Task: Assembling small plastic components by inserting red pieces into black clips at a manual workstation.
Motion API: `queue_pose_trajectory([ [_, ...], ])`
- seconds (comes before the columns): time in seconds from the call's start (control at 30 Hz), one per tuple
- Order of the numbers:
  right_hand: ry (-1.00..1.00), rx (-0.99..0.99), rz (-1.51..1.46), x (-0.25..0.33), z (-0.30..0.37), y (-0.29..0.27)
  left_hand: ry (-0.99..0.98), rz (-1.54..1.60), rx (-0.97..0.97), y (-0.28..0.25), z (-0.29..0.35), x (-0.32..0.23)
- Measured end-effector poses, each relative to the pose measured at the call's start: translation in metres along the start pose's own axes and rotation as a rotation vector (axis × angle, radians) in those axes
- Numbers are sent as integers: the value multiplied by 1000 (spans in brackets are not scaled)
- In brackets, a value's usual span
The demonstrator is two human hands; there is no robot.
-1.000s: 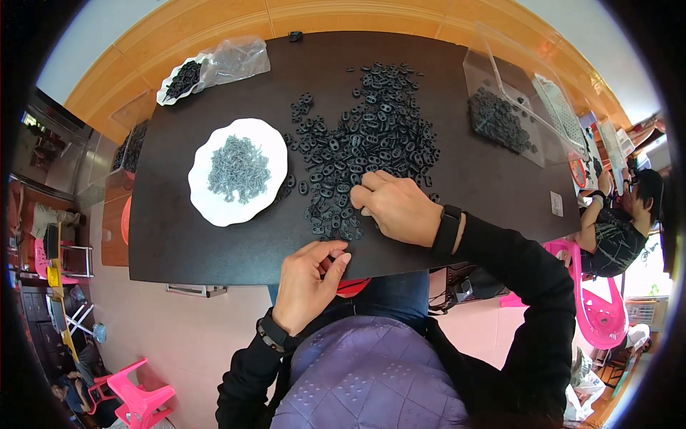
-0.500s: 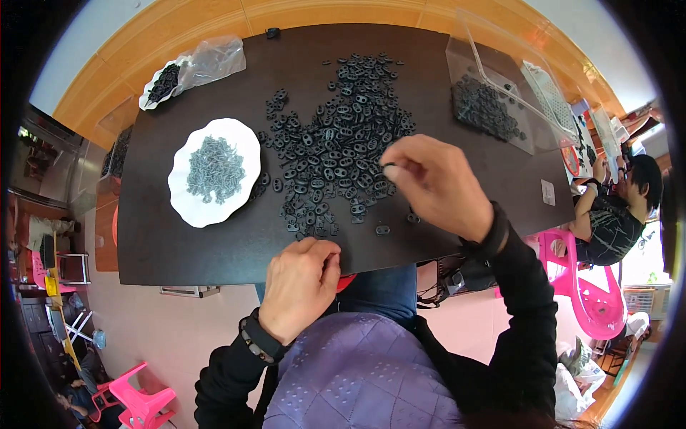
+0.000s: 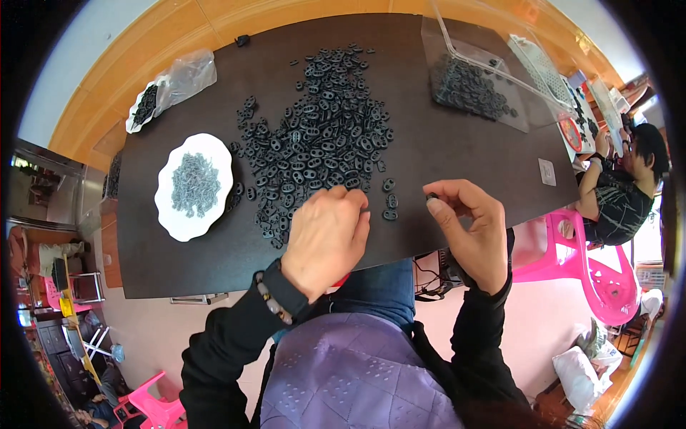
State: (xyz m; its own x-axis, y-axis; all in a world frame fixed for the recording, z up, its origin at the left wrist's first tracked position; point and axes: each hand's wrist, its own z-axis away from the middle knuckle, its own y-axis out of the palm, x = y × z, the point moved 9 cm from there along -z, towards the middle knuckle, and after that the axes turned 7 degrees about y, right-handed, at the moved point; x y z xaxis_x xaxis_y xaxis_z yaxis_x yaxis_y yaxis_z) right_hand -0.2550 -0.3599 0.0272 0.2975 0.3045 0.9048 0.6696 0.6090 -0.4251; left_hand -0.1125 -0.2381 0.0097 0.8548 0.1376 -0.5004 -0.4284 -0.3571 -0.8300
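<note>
My right hand (image 3: 475, 232) is right of the pile, above the table near its front edge. Thumb and forefinger pinch a small black two-hole cord lock (image 3: 431, 196). My left hand (image 3: 327, 236) lies over the near edge of the pile, back up. Its fingers are curled under, and whatever they hold is hidden. The pile of black cord locks (image 3: 314, 136) spreads across the middle of the table. Between my hands, three loose cord locks (image 3: 391, 201) form a short column.
A white scalloped plate (image 3: 163, 204) of small silvery metal pieces stands left. Behind it is a smaller white dish (image 3: 133, 123) with black parts beside a plastic bag (image 3: 187, 79). A clear bin (image 3: 514, 118) holds black parts at far right. A person (image 3: 622, 189) sits beyond the table, right.
My right hand has drawn back from the pile, toward me and to the right. My left hand has moved forward and right onto the pile's near edge. The view has shifted a little.
</note>
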Motion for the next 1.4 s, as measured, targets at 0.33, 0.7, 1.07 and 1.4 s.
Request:
queue_pose_trajectory([
  [0.33,62,-23,-29,-27,1,-1,45,-112,153,20,-21,-5],
  [0.7,55,27,-19,-27,-1,6,57,-197,128,7,-60,29],
  [1.07,59,48,-52,-29,-1,13,108,-328,145,31,-77,22],
  [1.4,56,66,-60,-35,-5,18,139,-362,153,36,-79,15],
])
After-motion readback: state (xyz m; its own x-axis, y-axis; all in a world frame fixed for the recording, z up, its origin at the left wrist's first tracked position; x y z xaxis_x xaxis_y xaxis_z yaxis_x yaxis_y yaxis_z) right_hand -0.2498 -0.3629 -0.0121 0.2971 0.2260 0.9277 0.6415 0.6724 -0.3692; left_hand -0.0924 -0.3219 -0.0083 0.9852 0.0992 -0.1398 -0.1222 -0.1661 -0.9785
